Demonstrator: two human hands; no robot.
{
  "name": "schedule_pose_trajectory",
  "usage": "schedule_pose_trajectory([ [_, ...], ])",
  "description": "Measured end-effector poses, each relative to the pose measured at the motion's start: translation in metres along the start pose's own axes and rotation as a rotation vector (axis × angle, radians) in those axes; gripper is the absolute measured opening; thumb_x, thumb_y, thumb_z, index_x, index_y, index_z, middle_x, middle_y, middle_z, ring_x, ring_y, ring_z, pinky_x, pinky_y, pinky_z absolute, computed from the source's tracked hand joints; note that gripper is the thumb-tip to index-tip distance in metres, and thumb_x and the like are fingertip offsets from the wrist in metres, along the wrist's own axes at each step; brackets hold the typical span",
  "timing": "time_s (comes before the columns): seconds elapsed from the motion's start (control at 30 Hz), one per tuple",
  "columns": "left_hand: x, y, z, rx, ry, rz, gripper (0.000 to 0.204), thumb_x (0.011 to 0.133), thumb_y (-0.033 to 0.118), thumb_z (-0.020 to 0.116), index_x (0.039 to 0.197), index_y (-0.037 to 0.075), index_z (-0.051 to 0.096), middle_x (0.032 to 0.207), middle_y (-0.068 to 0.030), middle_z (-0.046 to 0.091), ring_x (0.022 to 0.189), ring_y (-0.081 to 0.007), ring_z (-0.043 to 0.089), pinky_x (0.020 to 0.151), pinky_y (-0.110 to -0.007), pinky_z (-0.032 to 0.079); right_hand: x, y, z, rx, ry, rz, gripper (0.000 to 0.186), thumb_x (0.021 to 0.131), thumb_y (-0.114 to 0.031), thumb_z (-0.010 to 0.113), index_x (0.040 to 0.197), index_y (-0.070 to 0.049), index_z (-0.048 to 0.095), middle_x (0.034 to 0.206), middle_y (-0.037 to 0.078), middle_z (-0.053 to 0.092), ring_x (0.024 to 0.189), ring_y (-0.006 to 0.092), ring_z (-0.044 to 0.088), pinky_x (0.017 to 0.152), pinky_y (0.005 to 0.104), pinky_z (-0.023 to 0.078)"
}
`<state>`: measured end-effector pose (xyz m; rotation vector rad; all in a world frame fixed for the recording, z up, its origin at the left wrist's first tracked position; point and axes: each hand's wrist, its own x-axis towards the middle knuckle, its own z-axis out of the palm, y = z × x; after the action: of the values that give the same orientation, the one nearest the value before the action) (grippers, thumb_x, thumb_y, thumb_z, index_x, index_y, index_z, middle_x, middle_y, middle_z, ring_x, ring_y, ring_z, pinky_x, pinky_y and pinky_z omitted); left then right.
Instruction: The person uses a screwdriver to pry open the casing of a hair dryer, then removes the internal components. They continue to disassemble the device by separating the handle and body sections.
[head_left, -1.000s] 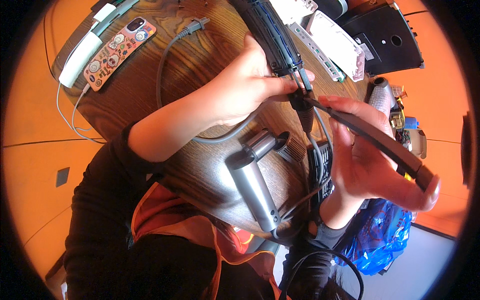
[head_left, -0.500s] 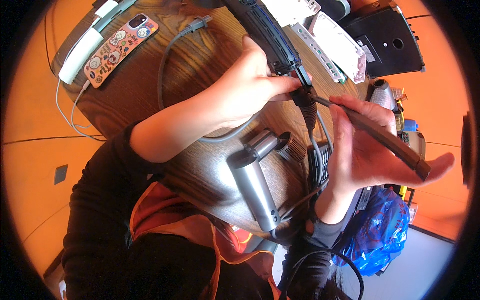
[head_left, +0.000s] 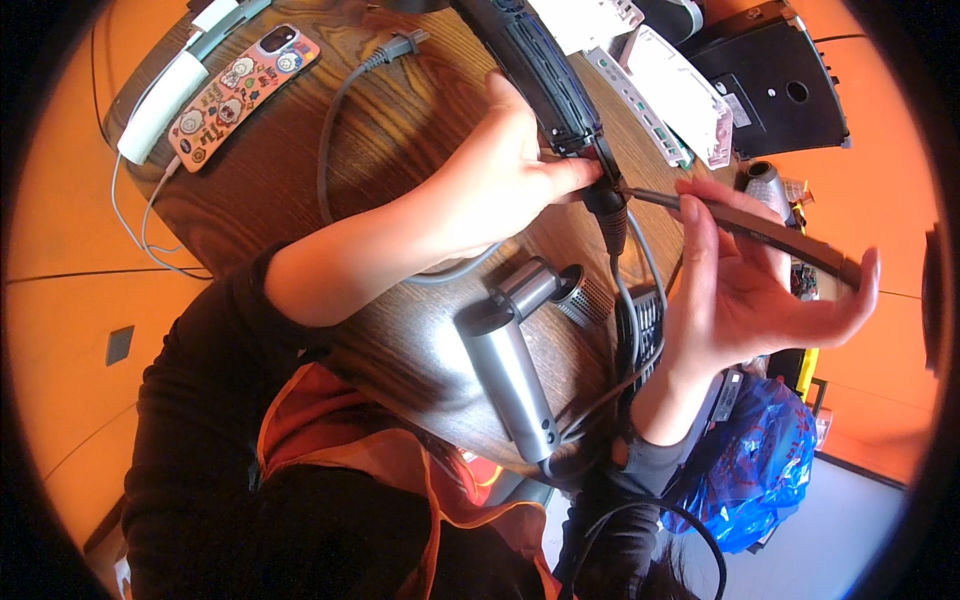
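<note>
The left forearm reaches in from the near left, sleeve pushed up toward the elbow, and slants far and right across the wooden table [head_left: 430, 130]. The left hand [head_left: 520, 170] grasps the cord end of a long black appliance with an open casing [head_left: 535, 75], its thumb pressed along the part just above the ribbed cord sleeve [head_left: 612, 232]. The appliance is held up over the far middle of the table, tilted, with its other end pointing far and left.

The right forearm rises from the near right, wrist bent back and palm turned up. The right hand [head_left: 750, 290] grips a slim dark screwdriver [head_left: 775, 238] between thumb and fingers near the shaft, while another finger curls at its butt end. The tip meets the appliance just beside the sleeve; whether it sits in a screw cannot be made out.

Between the forearms lie a silver tubular appliance [head_left: 508, 385] and a perforated cylinder [head_left: 583, 298], with grey cords [head_left: 660, 280] hanging close to the right wrist. A smartphone [head_left: 238, 105] and a two-pin plug [head_left: 395, 48] lie far left, white casing parts [head_left: 680, 95] and a black panel [head_left: 760, 80] far right. A blue plastic bag [head_left: 750, 465] stands near right.
</note>
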<state>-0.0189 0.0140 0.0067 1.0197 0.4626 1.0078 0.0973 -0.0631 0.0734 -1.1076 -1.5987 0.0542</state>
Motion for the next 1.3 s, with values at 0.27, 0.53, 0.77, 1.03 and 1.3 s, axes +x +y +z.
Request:
schedule_pose_trajectory([
  [0.27,-0.001,0.000,-0.001,0.002,-0.019,-0.012,0.051,0.080,-0.006,0.055,0.114,0.001,0.018,0.102,-0.0135,0.050,0.091,-0.0183,0.057,0.073,-0.028,0.053,-0.001,0.005,0.003,-0.006,0.035,0.001,0.090,0.077,0.012,0.057,0.134,-0.026,-0.002,0.093,0.026,0.058,0.076,0.0267,0.064,0.073,0.0383,0.054],
  [0.53,-0.002,0.000,-0.003,-0.006,-0.061,-0.020,0.065,0.081,-0.004,0.054,0.127,0.009,0.010,0.112,-0.0101,0.047,0.100,-0.0166,0.053,0.075,-0.028,0.051,-0.004,0.008,0.005,-0.058,0.157,0.009,0.104,0.071,0.015,0.062,0.136,-0.026,-0.008,0.091,0.021,0.059,0.073,0.0253,0.065,0.071,0.0368,0.056],
  [0.77,-0.003,0.002,-0.002,-0.022,-0.034,-0.032,0.062,0.081,-0.003,0.056,0.126,0.008,0.015,0.112,-0.0097,0.048,0.099,-0.0168,0.054,0.078,-0.030,0.050,-0.004,0.009,0.007,-0.083,0.230,-0.036,0.100,0.072,0.014,0.061,0.136,-0.027,-0.005,0.088,0.020,0.060,0.071,0.0239,0.064,0.067,0.0354,0.056],
  [1.03,-0.004,-0.001,0.000,-0.088,-0.035,-0.002,0.057,0.082,-0.001,0.055,0.125,0.007,0.019,0.107,-0.0093,0.053,0.097,-0.0177,0.056,0.076,-0.029,0.050,-0.005,0.006,0.003,-0.050,0.284,-0.060,0.091,0.073,0.014,0.059,0.133,-0.024,0.002,0.087,0.021,0.059,0.069,0.0233,0.063,0.065,0.0341,0.056],
  [1.3,0.000,0.001,-0.003,-0.021,-0.214,0.031,0.057,0.084,-0.006,0.045,0.128,0.011,0.012,0.107,-0.0185,0.055,0.100,-0.0277,0.057,0.083,-0.036,0.048,-0.005,-0.011,-0.017,-0.034,0.390,-0.132,0.079,0.072,0.014,0.059,0.128,-0.015,0.011,0.086,0.021,0.058,0.068,0.0237,0.062,0.064,0.0331,0.056],
])
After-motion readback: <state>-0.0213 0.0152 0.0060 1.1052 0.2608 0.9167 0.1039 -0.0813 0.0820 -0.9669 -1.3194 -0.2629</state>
